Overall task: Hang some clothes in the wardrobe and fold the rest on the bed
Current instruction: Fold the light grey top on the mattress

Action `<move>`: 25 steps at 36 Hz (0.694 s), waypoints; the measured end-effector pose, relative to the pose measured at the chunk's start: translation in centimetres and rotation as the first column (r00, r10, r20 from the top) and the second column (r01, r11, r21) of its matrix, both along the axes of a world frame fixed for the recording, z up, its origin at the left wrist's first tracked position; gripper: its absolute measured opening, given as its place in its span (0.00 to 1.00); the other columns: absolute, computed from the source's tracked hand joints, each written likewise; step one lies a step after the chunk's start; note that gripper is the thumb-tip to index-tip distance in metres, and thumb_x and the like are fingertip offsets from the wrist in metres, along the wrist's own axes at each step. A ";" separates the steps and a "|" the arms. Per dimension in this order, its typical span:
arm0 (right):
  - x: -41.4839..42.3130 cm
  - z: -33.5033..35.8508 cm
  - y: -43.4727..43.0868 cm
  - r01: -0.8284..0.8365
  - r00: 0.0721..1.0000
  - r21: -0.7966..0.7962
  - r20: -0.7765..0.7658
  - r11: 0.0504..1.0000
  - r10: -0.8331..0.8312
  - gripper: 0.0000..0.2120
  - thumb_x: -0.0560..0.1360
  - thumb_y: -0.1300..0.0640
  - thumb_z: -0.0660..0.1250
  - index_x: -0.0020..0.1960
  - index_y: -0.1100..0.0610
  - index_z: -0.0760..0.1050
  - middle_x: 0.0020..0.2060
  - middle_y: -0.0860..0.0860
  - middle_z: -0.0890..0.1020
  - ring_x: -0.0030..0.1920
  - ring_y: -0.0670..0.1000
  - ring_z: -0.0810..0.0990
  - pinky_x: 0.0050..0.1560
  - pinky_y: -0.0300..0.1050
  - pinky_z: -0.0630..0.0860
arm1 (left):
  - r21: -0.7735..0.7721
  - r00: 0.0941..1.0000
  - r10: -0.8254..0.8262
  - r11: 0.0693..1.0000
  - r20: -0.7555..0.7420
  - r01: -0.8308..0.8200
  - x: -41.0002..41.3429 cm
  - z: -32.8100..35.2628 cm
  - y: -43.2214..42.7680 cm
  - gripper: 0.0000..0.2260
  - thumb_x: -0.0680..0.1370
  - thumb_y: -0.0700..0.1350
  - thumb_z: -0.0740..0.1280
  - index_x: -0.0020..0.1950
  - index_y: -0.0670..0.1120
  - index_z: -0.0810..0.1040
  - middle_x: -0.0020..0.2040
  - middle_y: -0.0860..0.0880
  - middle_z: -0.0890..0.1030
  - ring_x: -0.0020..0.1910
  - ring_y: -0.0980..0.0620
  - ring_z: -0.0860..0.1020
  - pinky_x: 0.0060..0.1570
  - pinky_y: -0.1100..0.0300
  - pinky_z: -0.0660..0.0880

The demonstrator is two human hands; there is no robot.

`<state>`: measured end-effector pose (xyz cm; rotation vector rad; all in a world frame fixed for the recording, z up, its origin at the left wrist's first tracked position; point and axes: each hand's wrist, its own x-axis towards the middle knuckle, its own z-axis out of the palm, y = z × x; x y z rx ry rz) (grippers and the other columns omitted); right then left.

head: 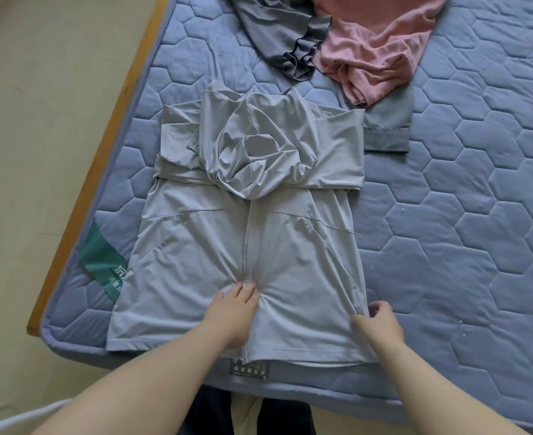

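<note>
Folding stood midway: the grey jacket (196, 252) lay sleeves-crossed at the near edge of the bed (478, 215), left hand (233, 312) pressing it flat-fingered, right hand (379, 324) pinching its side; pink top (375, 48) and ruffled garment (290, 32) waited unfolded.

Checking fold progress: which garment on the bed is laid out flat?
The light grey zip jacket in the foreground; the pink garment and dark grey ruffled garment lie crumpled beyond it.

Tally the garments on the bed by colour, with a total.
Light grey jacket: 1
Dark grey ruffled garment: 1
Pink garment: 1
Blue-grey garment: 1
Total: 4
</note>
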<state>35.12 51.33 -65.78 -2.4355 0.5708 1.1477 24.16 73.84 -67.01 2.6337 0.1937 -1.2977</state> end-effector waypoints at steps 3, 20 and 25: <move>0.0 0.4 0.1 -0.084 0.995 0.009 -0.060 0.996 0.084 0.06 0.71 0.59 0.64 0.48 0.57 0.72 0.44 0.55 0.79 0.49 0.59 0.76 0.53 0.51 0.72 | 0.012 0.992 0.024 1.000 0.126 -0.025 0.6 0.0 0.0 0.24 0.79 0.45 0.55 0.76 0.45 0.56 0.76 0.48 0.56 0.74 0.47 0.56 0.70 0.52 0.57; -7.3 -1.7 3.9 -0.877 0.400 -0.138 0.321 0.461 0.858 0.39 0.40 0.41 0.75 0.51 0.44 0.70 0.52 0.48 0.76 0.50 0.54 0.73 0.37 0.46 0.77 | 0.020 0.841 -0.125 0.991 0.526 0.134 -9.2 -1.6 7.1 0.23 0.63 0.61 0.65 0.53 0.51 0.72 0.55 0.48 0.72 0.54 0.46 0.75 0.50 0.54 0.72; -8.6 -3.9 4.1 -0.925 0.311 -0.154 0.221 0.348 0.924 0.48 0.37 0.47 0.78 0.58 0.47 0.71 0.59 0.52 0.74 0.56 0.59 0.70 0.38 0.59 0.76 | 0.080 0.872 -0.301 0.953 0.385 0.294 -10.4 -3.0 6.8 0.36 0.55 0.59 0.74 0.59 0.47 0.71 0.61 0.44 0.69 0.56 0.43 0.78 0.46 0.47 0.78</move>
